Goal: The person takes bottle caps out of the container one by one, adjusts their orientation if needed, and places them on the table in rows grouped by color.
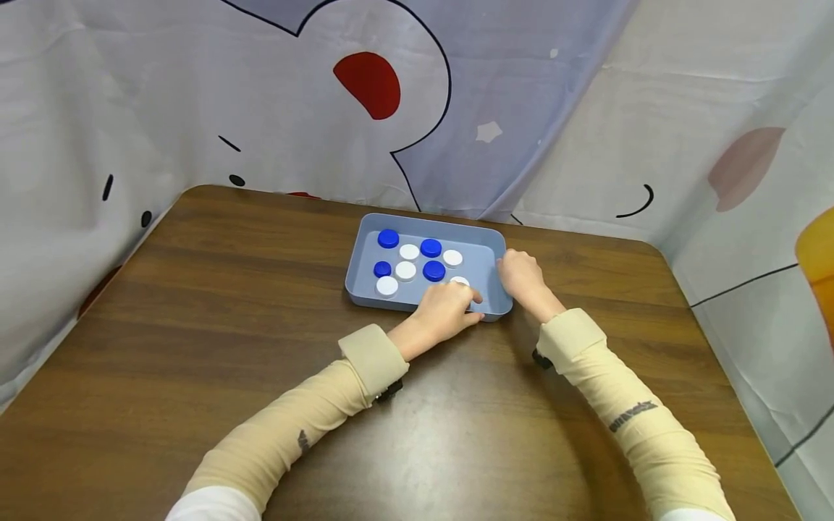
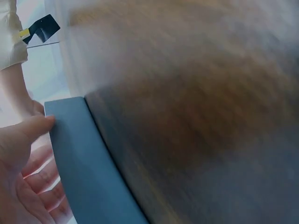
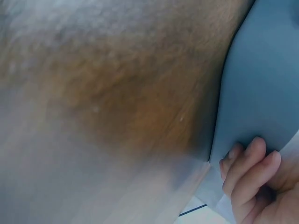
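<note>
A shallow grey-blue tray (image 1: pixel 487 260) stands toward the back of the wooden table. Inside it lie several white caps (image 1: pixel 386 287) and several blue caps (image 1: pixel 434 271), spread mostly over its left and middle. My left hand (image 1: pixel 446 311) reaches over the front wall. In the left wrist view its thumb touches the rim, while the other fingers are loosely bent on the inner side with nothing visible in them. One white cap (image 1: pixel 460 281) is partly hidden behind this hand. At the right end, my right hand (image 1: pixel 521 278) grips the tray wall, with curled fingers (image 3: pixel 250 163) against its outside.
The brown wooden table (image 1: pixel 260 347) extends around the tray. A printed curtain (image 1: pixel 274 94) hangs behind the table's back edge and down the right side. Both forearms cross the table from the front.
</note>
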{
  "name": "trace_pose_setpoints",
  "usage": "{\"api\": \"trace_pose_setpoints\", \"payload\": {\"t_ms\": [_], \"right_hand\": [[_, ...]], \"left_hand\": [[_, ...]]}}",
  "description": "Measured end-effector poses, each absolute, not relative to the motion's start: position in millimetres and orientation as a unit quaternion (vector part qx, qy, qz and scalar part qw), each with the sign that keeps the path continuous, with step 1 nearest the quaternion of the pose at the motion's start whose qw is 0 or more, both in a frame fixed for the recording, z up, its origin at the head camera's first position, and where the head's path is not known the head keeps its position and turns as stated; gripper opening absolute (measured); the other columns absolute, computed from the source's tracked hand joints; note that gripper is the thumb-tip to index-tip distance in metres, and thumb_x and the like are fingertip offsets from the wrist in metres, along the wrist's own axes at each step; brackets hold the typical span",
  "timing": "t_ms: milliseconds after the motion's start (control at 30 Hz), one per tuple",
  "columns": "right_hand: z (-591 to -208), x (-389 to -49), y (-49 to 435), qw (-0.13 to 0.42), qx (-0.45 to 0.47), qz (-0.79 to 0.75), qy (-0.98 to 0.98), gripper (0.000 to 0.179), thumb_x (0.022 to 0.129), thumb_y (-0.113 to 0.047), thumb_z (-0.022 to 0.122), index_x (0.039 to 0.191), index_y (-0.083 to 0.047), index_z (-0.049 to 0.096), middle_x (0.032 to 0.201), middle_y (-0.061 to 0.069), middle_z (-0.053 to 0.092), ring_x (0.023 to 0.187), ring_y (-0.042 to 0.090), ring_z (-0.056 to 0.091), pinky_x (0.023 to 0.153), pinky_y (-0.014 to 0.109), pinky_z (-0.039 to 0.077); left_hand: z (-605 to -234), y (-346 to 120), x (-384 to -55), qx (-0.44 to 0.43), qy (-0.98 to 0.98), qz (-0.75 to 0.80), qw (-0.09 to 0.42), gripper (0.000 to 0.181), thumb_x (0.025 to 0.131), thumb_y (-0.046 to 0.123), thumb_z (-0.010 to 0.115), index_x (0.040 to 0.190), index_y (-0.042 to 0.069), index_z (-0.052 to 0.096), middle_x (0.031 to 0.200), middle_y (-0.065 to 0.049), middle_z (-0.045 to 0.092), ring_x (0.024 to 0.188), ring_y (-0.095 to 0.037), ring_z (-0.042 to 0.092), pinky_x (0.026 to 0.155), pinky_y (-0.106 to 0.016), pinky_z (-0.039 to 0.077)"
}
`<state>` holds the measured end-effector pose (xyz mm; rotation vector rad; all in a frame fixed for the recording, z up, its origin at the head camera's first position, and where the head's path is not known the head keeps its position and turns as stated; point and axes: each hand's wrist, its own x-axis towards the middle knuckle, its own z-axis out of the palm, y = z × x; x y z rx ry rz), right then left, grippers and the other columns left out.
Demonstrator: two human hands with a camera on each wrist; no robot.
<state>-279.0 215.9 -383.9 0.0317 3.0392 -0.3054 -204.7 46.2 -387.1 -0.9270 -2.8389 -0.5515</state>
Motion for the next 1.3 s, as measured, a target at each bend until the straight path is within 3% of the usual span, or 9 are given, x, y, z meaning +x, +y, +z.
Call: {"api": "trace_pose_setpoints", "payload": {"t_ms": [333, 833, 1300], "right_hand": [[-384.1, -278.6, 225.7, 0.049, 0.014, -0.097, 0.994, 0.038, 0.100, -0.020, 0.040, 0.107, 0.012, 0.059, 0.107, 0.032, 0.064, 0.098, 0.045, 0.064, 0.076, 0.053, 0.053], [-386.4, -279.6, 234.6, 0.048, 0.013, -0.091, 0.995, 0.039, 0.100, -0.022, 0.041, 0.108, 0.012, 0.059, 0.109, 0.033, 0.063, 0.101, 0.048, 0.062, 0.078, 0.055, 0.052], [-385.6, -277.8, 240.0, 0.047, 0.006, -0.092, 0.995, 0.039, 0.100, -0.021, 0.041, 0.107, 0.013, 0.058, 0.106, 0.033, 0.063, 0.099, 0.047, 0.063, 0.075, 0.055, 0.052]], "left_hand": [[-383.0, 35.8, -203.4, -0.303, -0.934, -0.185, 0.049, 0.029, 0.083, 0.037, 0.072, 0.104, 0.018, 0.073, 0.090, 0.004, 0.073, 0.084, -0.014, 0.068, 0.064, -0.035, 0.053], [-384.8, 14.8, -204.4, -0.287, -0.942, -0.173, 0.024, 0.018, 0.082, 0.025, 0.074, 0.099, 0.021, 0.075, 0.089, 0.004, 0.073, 0.083, -0.015, 0.068, 0.062, -0.036, 0.053], [-384.5, 10.7, -204.8, -0.294, -0.938, -0.180, 0.039, 0.013, 0.081, 0.018, 0.073, 0.094, 0.019, 0.076, 0.086, 0.002, 0.074, 0.078, -0.017, 0.068, 0.057, -0.034, 0.052]]}}
